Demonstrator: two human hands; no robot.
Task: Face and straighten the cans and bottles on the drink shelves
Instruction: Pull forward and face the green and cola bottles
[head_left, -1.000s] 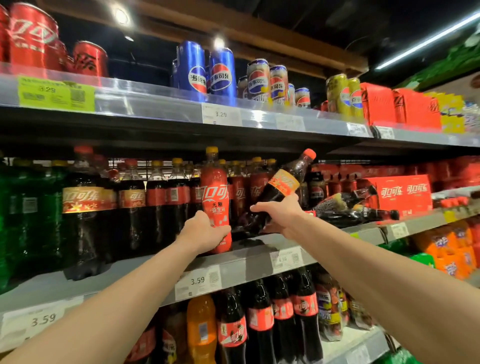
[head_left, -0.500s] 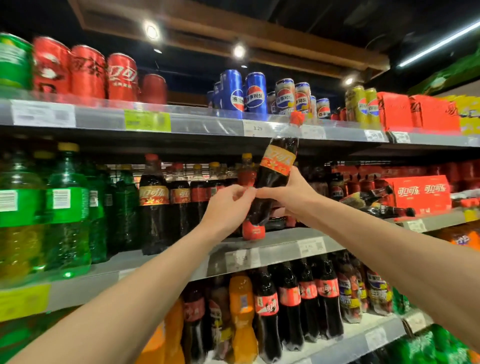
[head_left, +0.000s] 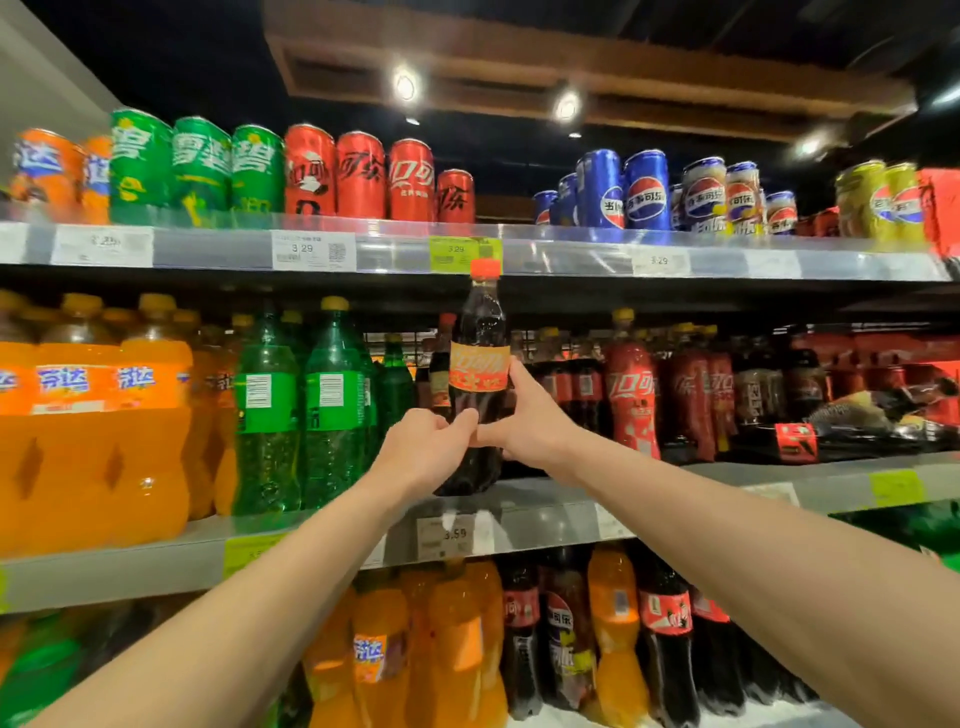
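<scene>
head view: left hand (head_left: 415, 452) and right hand (head_left: 530, 423) grip cola bottle (head_left: 478, 364) upright between green bottles (head_left: 332, 405) and red-wrapped bottles (head_left: 631, 395).

Top shelf (head_left: 571, 260) with upright cans (head_left: 361, 176), middle shelf (head_left: 727, 475) with soda bottles (head_left: 332, 405), toppled bottles (head_left: 872, 410) at right

Ceiling spotlights (head_left: 404, 85) glare overhead; frame edges blur and bend.

2 bare, sleeveless forearms (head_left: 249, 613).
</scene>
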